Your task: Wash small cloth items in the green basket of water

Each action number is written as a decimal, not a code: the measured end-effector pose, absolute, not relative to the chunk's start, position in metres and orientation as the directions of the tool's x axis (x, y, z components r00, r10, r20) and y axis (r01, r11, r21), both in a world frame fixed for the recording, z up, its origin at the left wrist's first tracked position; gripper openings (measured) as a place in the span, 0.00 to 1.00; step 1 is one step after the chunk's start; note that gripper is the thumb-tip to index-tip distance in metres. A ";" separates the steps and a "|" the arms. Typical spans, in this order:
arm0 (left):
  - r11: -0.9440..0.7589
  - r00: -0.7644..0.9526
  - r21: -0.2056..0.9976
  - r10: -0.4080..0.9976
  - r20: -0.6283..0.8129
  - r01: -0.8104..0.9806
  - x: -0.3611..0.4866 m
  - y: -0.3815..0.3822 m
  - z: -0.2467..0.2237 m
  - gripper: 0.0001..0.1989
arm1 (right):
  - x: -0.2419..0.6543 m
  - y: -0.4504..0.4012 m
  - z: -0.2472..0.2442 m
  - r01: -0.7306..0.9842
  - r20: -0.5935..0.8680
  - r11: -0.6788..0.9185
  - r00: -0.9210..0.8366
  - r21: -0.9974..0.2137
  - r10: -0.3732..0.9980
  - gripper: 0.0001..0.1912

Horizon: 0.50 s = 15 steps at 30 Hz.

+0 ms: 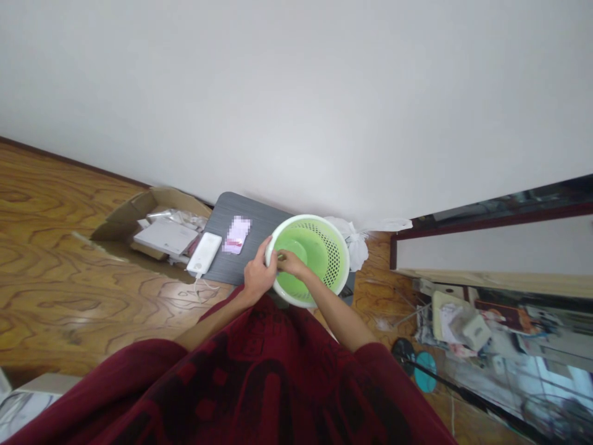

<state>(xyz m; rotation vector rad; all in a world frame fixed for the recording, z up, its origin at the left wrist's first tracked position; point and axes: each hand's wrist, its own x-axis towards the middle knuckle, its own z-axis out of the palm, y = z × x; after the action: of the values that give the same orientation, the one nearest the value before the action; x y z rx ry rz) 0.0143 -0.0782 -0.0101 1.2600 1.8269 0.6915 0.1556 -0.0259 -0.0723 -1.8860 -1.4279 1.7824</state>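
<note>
A green plastic basket (319, 247) with a white rim and a perforated wall is in front of me, over the right part of a small grey table. My left hand (259, 276) grips its rim at the left side, thumb over the edge. Inside the basket, my right hand (291, 264) is close to the left inner wall with its fingers curled together. What those fingers hold, if anything, is too small to make out. To the left of the basket, a phone (238, 236) with a blurred-out screen lies on the table (259, 213).
A white power strip or charger (204, 253) with a cable lies at the table's left edge. Beside it stands an open cardboard box (123, 232) holding papers and packaging. White plastic bags (357, 247) are right of the basket. A cluttered low surface (463, 321) is further right.
</note>
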 end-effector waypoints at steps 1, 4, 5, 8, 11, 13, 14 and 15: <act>0.353 -0.194 0.791 0.936 -0.295 0.500 0.014 -0.078 -0.010 0.28 | 0.163 -0.030 -0.066 0.618 -0.698 -0.444 -0.253 -0.649 0.670 0.10; 0.347 -0.201 0.794 0.938 -0.283 0.499 0.014 -0.078 -0.010 0.28 | 0.186 -0.033 -0.042 0.840 -0.686 -0.162 -0.295 -0.518 0.665 0.12; 0.350 -0.202 0.793 0.936 -0.287 0.499 0.015 -0.078 -0.010 0.28 | 0.193 -0.033 -0.032 0.874 -0.638 -0.094 -0.271 -0.477 0.721 0.12; 0.367 -0.198 0.789 0.930 -0.309 0.493 0.014 -0.077 -0.009 0.28 | 0.211 -0.027 0.000 0.895 -0.340 -0.023 -0.145 -0.445 0.929 0.14; 0.356 -0.175 0.808 0.935 -0.309 0.470 0.012 -0.076 -0.011 0.29 | 0.229 -0.016 0.029 0.895 0.020 0.021 -0.014 -0.445 1.000 0.16; 0.337 -0.160 0.829 0.942 -0.297 0.446 0.010 -0.076 -0.014 0.29 | 0.240 -0.005 0.040 0.916 0.147 -0.014 0.080 -0.402 0.986 0.18; 0.329 -0.155 0.839 0.944 -0.290 0.433 0.009 -0.076 -0.015 0.29 | 0.246 0.000 0.041 0.926 0.165 -0.049 0.118 -0.374 0.979 0.19; 0.321 -0.151 0.848 0.947 -0.284 0.421 0.009 -0.076 -0.017 0.29 | 0.250 0.006 0.040 0.933 0.157 -0.087 0.150 -0.348 0.976 0.20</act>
<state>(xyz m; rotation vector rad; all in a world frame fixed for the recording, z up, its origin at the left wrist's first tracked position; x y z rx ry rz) 0.0087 -0.0762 -0.0172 1.2340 1.7324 0.7738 0.2498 0.0057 0.0403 -2.0704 -1.8288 0.1615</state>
